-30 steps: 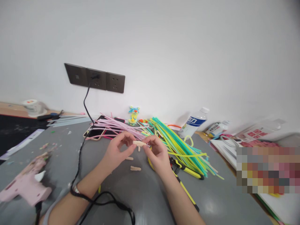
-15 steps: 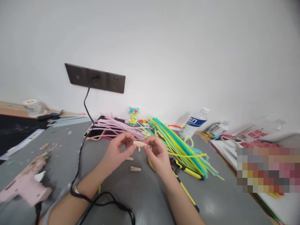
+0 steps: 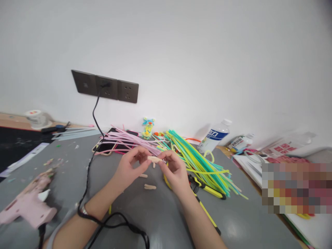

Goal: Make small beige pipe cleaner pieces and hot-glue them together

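Observation:
Above the grey table point(image 3: 145, 221), my left hand point(image 3: 129, 168) and my right hand point(image 3: 174, 170) pinch the two ends of a small beige pipe-cleaner piece point(image 3: 155, 159) between thumb and fingers. Two more short beige pieces lie on the table just below: one point(image 3: 150, 187) in front of my hands, another point(image 3: 143, 176) partly behind my left hand. Behind my hands lie a fan of pink pipe cleaners point(image 3: 124, 139) and a heap of green and yellow pipe cleaners point(image 3: 199, 160).
A pink glue gun point(image 3: 27, 204) lies at the left; its black cord point(image 3: 89, 173) runs to the wall socket point(image 3: 105, 86). Yellow-handled cutters point(image 3: 206, 188) lie right of my right hand. A water bottle point(image 3: 215, 135), a small colourful figure point(image 3: 148, 127) and papers point(image 3: 259, 166) lie farther back and right.

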Action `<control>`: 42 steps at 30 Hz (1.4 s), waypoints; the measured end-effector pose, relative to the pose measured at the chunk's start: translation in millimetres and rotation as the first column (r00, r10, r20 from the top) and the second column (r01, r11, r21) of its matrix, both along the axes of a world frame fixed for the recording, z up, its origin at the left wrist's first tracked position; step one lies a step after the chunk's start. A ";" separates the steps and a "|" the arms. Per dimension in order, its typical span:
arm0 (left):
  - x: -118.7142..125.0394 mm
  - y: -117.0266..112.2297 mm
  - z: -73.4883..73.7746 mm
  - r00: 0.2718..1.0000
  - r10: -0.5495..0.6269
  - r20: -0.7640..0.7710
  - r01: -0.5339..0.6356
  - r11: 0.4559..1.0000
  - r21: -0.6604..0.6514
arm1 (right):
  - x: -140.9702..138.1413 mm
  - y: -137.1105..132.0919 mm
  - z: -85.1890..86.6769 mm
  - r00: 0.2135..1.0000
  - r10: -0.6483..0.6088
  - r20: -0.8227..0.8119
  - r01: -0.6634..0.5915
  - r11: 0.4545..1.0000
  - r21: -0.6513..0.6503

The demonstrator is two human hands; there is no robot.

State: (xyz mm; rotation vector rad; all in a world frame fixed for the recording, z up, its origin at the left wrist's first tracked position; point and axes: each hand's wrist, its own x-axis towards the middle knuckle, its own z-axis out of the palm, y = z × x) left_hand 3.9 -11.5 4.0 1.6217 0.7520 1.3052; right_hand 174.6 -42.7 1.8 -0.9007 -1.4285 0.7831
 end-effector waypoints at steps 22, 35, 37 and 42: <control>0.2 0.7 2.1 1.000 0.014 0.005 -0.014 0.998 0.062 | 0.0 -0.3 -0.4 1.000 0.002 -0.009 -0.002 1.000 -0.001; -0.8 0.7 0.7 1.000 0.026 -0.016 -0.025 0.998 0.065 | -1.2 -1.2 0.2 1.000 -0.008 -0.012 0.008 1.000 -0.013; -0.6 0.8 0.9 0.999 0.030 -0.019 -0.029 0.998 0.063 | -1.3 -1.3 0.8 1.000 -0.013 -0.010 0.012 1.000 -0.016; 0.2 0.2 3.8 0.998 0.050 -0.036 -0.048 0.997 0.055 | -1.5 -1.0 2.3 1.000 -0.021 -0.005 0.020 1.000 -0.018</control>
